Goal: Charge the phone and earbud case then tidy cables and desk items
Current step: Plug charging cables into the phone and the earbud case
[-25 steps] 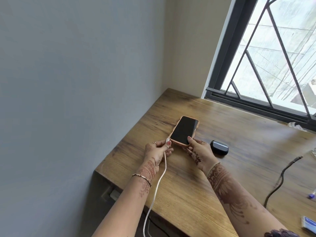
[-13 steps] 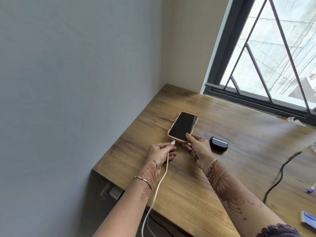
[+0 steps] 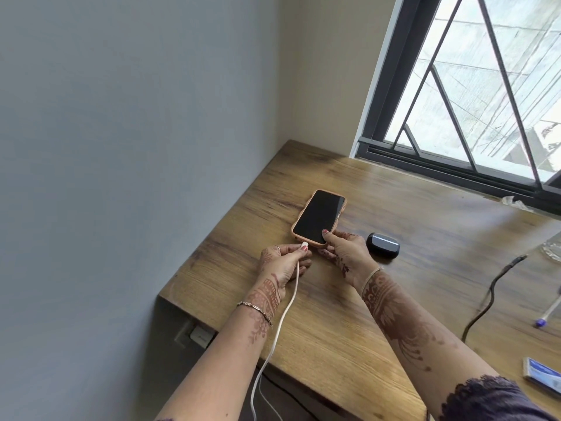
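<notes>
A phone [image 3: 318, 217] in a peach-coloured case is laid flat, dark screen up, on the wooden desk [image 3: 349, 314], near the corner where the grey wall meets the window wall. Its near end is steadied by the right hand [image 3: 344, 253], whose thumb is pressed on the lower edge of the screen while the other fingers are curled beneath or beside the case. The white plug of a white charging cable [image 3: 283, 317] is pinched between the thumb and fingertips of the left hand [image 3: 282, 262], and the plug tip is held just at the phone's bottom edge; whether it is seated in the port cannot be told. From the left hand the cable is led back across the desk and over the near edge, where it hangs down. A dark earbud case [image 3: 383, 245], closed, is set on the desk just to the right of the right hand. Farther right a black cable [image 3: 491, 294] is trailed loosely over the wood, and beyond it a pen [image 3: 548, 311] with a blue tip is partly seen at the frame's edge.
</notes>
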Tool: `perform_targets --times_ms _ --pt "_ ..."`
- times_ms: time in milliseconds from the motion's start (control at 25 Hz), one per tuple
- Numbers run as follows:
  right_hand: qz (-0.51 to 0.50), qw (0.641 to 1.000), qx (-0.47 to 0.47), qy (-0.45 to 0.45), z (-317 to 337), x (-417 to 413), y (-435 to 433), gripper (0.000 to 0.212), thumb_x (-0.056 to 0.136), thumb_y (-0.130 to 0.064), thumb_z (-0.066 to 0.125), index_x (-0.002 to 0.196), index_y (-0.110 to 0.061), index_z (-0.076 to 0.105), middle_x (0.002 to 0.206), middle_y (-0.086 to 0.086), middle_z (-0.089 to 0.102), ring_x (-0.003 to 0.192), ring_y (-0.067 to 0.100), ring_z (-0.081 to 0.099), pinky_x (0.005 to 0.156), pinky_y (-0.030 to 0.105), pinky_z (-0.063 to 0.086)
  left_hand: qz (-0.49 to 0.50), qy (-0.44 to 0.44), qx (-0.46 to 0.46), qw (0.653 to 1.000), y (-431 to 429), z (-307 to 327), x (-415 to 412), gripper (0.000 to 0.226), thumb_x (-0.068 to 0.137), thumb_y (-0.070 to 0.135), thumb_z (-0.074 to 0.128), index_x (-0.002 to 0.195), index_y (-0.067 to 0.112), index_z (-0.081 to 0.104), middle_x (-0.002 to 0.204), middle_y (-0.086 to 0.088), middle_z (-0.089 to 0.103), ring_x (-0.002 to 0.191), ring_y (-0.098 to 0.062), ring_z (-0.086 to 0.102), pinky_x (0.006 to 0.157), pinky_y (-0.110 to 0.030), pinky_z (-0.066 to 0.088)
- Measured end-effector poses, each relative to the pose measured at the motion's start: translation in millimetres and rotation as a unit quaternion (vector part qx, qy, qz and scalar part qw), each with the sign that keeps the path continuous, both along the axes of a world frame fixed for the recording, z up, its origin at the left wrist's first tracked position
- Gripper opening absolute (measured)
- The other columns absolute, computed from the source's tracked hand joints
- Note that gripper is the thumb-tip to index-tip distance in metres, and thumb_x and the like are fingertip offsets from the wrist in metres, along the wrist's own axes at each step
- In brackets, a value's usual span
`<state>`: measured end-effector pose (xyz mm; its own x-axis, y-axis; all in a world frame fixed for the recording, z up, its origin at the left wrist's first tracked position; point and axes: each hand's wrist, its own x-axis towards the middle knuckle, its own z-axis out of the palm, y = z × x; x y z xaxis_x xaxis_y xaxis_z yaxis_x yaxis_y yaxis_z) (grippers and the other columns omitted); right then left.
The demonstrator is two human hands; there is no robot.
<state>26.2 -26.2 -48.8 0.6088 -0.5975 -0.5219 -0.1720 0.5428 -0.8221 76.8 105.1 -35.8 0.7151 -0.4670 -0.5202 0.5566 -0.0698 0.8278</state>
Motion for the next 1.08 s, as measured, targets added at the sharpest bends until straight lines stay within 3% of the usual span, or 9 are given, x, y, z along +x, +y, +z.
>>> perform_targets --times_ms 200,440,840,1080 --pt "-0.007 1.000 0.006 0.006 -1.1 2.6 -0.4 0.023 0.087 -0.010 0.067 0.108 0.000 0.063 0.103 0.018 0.070 0.095 0.027 0.071 0.067 0.026 0.060 0.012 0.029 0.001 1.000 -1.4 3.3 1.4 0.003 0.086 0.011 0.066 0.082 0.011 0.066 0.061 0.005 0.070 0.048 -0.004 0.065 0.044 -0.013 0.048" --pt "-0.005 1.000 0.016 0.005 -3.6 3.6 -3.0 0.026 0.087 -0.009 0.067 0.110 0.002 0.063 0.103 0.019 0.071 0.095 0.027 0.071 0.073 0.030 0.059 0.013 0.026 -0.006 1.000 -2.5 2.4 2.1 0.005 0.087 0.009 0.065 0.084 0.011 0.061 0.076 -0.005 0.068 0.046 -0.007 0.065 0.042 -0.015 0.049" --pt "-0.002 1.000 0.026 0.006 -1.9 2.1 -4.9 0.026 0.086 -0.008 0.067 0.110 0.000 0.063 0.102 0.018 0.071 0.086 0.023 0.072 0.071 0.029 0.060 -0.024 0.005 0.004 1.000 -0.3 3.2 2.7 0.005 0.088 0.009 0.063 0.086 0.012 0.059 0.077 -0.004 0.068 0.045 -0.006 0.065 0.045 -0.015 0.050" --pt "0.003 1.000 0.028 0.001 0.9 3.0 -4.1 0.021 0.087 -0.007 0.066 0.107 0.000 0.063 0.097 0.017 0.070 0.080 0.022 0.072 0.069 0.028 0.061 -0.005 0.015 -0.011 1.000 -0.9 2.3 3.9 0.007 0.087 0.009 0.065 0.082 0.011 0.060 0.061 0.003 0.070 0.046 -0.006 0.065 0.044 -0.014 0.050"
